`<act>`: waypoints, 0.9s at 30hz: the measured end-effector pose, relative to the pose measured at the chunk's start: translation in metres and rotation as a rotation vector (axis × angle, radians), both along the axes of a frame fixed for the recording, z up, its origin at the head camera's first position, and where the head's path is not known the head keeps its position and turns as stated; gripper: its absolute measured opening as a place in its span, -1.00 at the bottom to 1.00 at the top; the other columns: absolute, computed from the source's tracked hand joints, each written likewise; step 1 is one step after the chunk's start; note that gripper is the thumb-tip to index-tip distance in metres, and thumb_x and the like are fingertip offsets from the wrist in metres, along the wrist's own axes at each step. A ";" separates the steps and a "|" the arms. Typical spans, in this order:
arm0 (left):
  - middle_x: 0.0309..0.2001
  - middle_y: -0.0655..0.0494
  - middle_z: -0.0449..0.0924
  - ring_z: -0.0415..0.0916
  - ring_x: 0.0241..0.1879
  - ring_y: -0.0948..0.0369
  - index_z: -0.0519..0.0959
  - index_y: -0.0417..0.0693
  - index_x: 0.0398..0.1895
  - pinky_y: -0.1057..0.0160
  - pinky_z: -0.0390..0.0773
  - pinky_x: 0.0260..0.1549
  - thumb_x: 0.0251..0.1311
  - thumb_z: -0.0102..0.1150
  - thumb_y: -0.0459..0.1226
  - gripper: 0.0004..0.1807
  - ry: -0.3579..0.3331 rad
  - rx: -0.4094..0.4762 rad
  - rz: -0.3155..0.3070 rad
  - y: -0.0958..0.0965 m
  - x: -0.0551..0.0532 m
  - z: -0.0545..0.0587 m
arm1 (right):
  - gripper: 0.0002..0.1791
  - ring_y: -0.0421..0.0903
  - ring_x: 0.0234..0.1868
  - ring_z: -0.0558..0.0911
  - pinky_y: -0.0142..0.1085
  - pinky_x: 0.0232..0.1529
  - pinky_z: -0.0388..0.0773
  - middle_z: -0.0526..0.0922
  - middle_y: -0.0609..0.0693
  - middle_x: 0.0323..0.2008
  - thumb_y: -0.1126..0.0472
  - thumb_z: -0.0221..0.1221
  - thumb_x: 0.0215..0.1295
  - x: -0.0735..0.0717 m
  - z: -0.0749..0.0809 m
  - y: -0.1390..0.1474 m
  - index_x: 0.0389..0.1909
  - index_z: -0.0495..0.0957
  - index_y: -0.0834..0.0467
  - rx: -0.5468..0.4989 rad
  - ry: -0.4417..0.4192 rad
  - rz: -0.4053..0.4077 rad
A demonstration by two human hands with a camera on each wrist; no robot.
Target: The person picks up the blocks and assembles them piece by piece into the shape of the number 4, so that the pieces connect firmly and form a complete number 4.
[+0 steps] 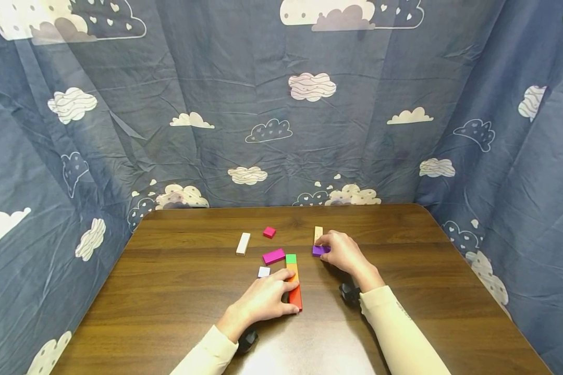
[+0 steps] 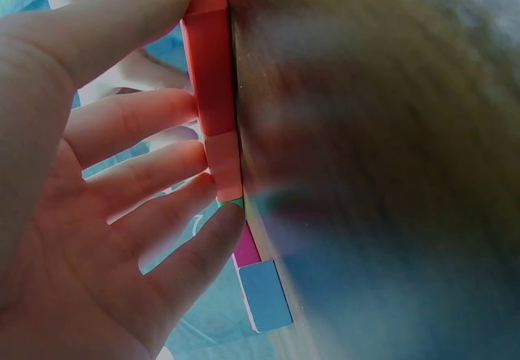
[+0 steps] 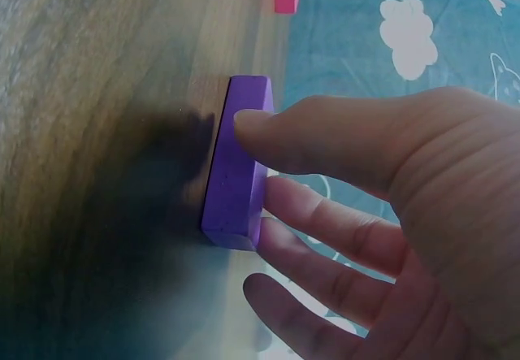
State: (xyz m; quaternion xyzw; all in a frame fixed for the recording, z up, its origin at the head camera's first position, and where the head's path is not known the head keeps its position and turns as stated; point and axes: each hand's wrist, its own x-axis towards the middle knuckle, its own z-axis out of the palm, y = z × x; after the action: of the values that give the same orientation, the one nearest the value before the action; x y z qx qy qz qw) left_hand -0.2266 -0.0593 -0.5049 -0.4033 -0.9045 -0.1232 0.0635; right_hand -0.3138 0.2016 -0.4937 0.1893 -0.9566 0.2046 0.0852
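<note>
A red block (image 1: pixel 296 299), an orange block (image 1: pixel 292 269) and a green block (image 1: pixel 291 258) lie end to end in a straight row. My left hand (image 1: pixel 266 296) spreads its fairly straight fingers along the row's left side. Its thumb touches the near end of the red block (image 2: pixel 213 67). To the right, my right hand (image 1: pixel 346 254) pinches a purple block (image 3: pixel 236 165) between thumb and fingers, low on the table. Just behind the purple block lies a beige block (image 1: pixel 318 233), partly hidden by the right hand in the head view.
Left of the row are a magenta block (image 1: pixel 274 256) and a pale square block (image 1: pixel 264 272), close to the left fingers. Farther back lie a white block (image 1: pixel 243 244) and a small pink block (image 1: pixel 269 232). A cloud-patterned curtain (image 1: pixel 267 156) surrounds the brown wooden table (image 1: pixel 178 281).
</note>
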 end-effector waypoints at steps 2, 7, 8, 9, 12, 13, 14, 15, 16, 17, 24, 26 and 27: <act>0.24 0.09 0.49 0.50 0.18 0.19 0.67 0.08 0.16 0.16 0.59 -0.02 0.07 0.43 0.14 -0.39 0.005 -0.002 -0.002 0.000 0.000 -0.001 | -0.65 -0.05 -0.28 0.63 -0.05 -0.24 0.55 0.66 -0.04 -0.27 0.29 0.49 -0.11 0.000 -0.001 0.000 -0.19 0.76 0.05 0.006 0.000 0.001; 0.25 0.09 0.49 0.49 0.19 0.20 0.67 0.08 0.16 0.16 0.59 -0.01 0.07 0.43 0.14 -0.39 0.007 -0.001 0.000 0.000 0.000 -0.002 | -0.65 -0.09 -0.33 0.61 -0.08 -0.28 0.54 0.65 -0.05 -0.31 0.32 0.48 -0.14 0.000 -0.003 0.001 -0.24 0.75 0.04 0.007 0.015 0.005; 0.25 0.09 0.49 0.50 0.19 0.20 0.67 0.08 0.16 0.16 0.59 -0.02 0.07 0.43 0.14 -0.39 0.007 -0.001 0.000 0.000 0.000 -0.002 | -0.65 -0.10 -0.33 0.61 -0.08 -0.29 0.54 0.65 -0.05 -0.31 0.33 0.48 -0.15 0.000 -0.003 0.001 -0.24 0.75 0.04 0.005 0.016 0.004; 0.25 0.09 0.49 0.49 0.19 0.20 0.67 0.09 0.16 0.16 0.58 -0.01 0.07 0.43 0.14 -0.39 0.005 -0.001 0.002 0.000 0.001 -0.001 | -0.65 -0.10 -0.34 0.60 -0.09 -0.29 0.54 0.65 -0.05 -0.32 0.33 0.48 -0.15 -0.001 -0.003 0.001 -0.24 0.75 0.04 0.003 0.016 0.002; 0.25 0.09 0.49 0.49 0.19 0.20 0.67 0.08 0.16 0.17 0.58 0.00 0.07 0.43 0.14 -0.38 0.002 -0.003 0.003 0.000 0.000 -0.001 | -0.65 -0.11 -0.34 0.60 -0.10 -0.29 0.54 0.65 -0.05 -0.33 0.35 0.48 -0.16 -0.001 -0.004 0.001 -0.25 0.75 0.04 -0.008 0.002 -0.002; 0.25 0.09 0.48 0.48 0.20 0.20 0.67 0.08 0.17 0.17 0.57 0.01 0.07 0.43 0.14 -0.38 -0.001 -0.003 0.004 -0.001 0.000 -0.001 | -0.65 -0.11 -0.34 0.60 -0.10 -0.29 0.54 0.65 -0.05 -0.34 0.35 0.49 -0.16 -0.001 -0.004 0.001 -0.25 0.75 0.04 -0.009 -0.003 -0.004; 0.26 0.09 0.48 0.48 0.21 0.20 0.67 0.08 0.17 0.17 0.57 0.02 0.07 0.43 0.14 -0.38 -0.003 -0.003 0.004 -0.001 0.000 -0.001 | -0.65 -0.12 -0.34 0.60 -0.11 -0.29 0.54 0.65 -0.05 -0.34 0.35 0.49 -0.16 -0.001 -0.004 0.001 -0.25 0.75 0.04 -0.010 -0.008 -0.004; 0.26 0.09 0.48 0.47 0.22 0.20 0.66 0.08 0.17 0.17 0.56 0.03 0.08 0.42 0.14 -0.38 -0.005 -0.004 0.005 -0.001 0.001 -0.001 | -0.65 -0.12 -0.35 0.60 -0.11 -0.29 0.54 0.65 -0.05 -0.34 0.35 0.49 -0.16 -0.001 -0.003 0.001 -0.25 0.75 0.04 -0.010 -0.012 -0.003; 0.26 0.09 0.48 0.47 0.22 0.20 0.66 0.08 0.17 0.17 0.56 0.03 0.08 0.42 0.14 -0.38 -0.007 -0.004 0.006 -0.001 0.001 -0.001 | -0.65 -0.13 -0.35 0.59 -0.11 -0.29 0.53 0.65 -0.05 -0.35 0.34 0.49 -0.15 -0.001 -0.003 0.001 -0.26 0.74 0.04 -0.010 -0.016 -0.002; 0.27 0.09 0.48 0.46 0.23 0.20 0.66 0.08 0.18 0.17 0.56 0.03 0.08 0.42 0.14 -0.38 -0.010 -0.004 0.006 -0.001 0.001 -0.001 | -0.66 -0.13 -0.35 0.59 -0.12 -0.29 0.53 0.65 -0.06 -0.35 0.34 0.49 -0.15 -0.001 -0.003 0.002 -0.26 0.74 0.05 -0.009 -0.017 0.000; 0.27 0.09 0.48 0.46 0.24 0.20 0.66 0.08 0.18 0.16 0.56 0.03 0.08 0.42 0.13 -0.38 -0.017 0.001 0.010 0.000 0.001 0.000 | -0.65 -0.16 -0.39 0.56 -0.14 -0.30 0.52 0.65 -0.07 -0.40 0.33 0.47 -0.16 0.000 -0.002 0.003 -0.24 0.75 0.07 -0.003 -0.019 0.025; 0.27 0.09 0.48 0.46 0.24 0.20 0.66 0.08 0.18 0.16 0.56 0.03 0.08 0.43 0.13 -0.38 -0.016 0.001 0.010 0.000 0.001 0.000 | -0.65 -0.17 -0.40 0.56 -0.14 -0.31 0.52 0.65 -0.08 -0.41 0.34 0.47 -0.16 0.000 -0.003 0.004 -0.25 0.76 0.07 -0.008 -0.018 0.028; 0.27 0.09 0.48 0.46 0.24 0.20 0.66 0.08 0.18 0.16 0.56 0.03 0.08 0.43 0.13 -0.38 -0.016 0.001 0.009 0.000 0.001 0.000 | -0.65 -0.17 -0.40 0.55 -0.15 -0.30 0.52 0.65 -0.08 -0.41 0.34 0.47 -0.16 0.000 -0.003 0.004 -0.25 0.76 0.07 -0.011 -0.020 0.029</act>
State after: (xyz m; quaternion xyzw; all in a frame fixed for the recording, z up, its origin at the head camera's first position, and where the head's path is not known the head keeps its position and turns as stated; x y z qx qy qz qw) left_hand -0.2252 -0.0596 -0.5048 -0.3984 -0.9067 -0.1264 0.0571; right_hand -0.3141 0.2053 -0.4963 0.2008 -0.9534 0.2128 0.0737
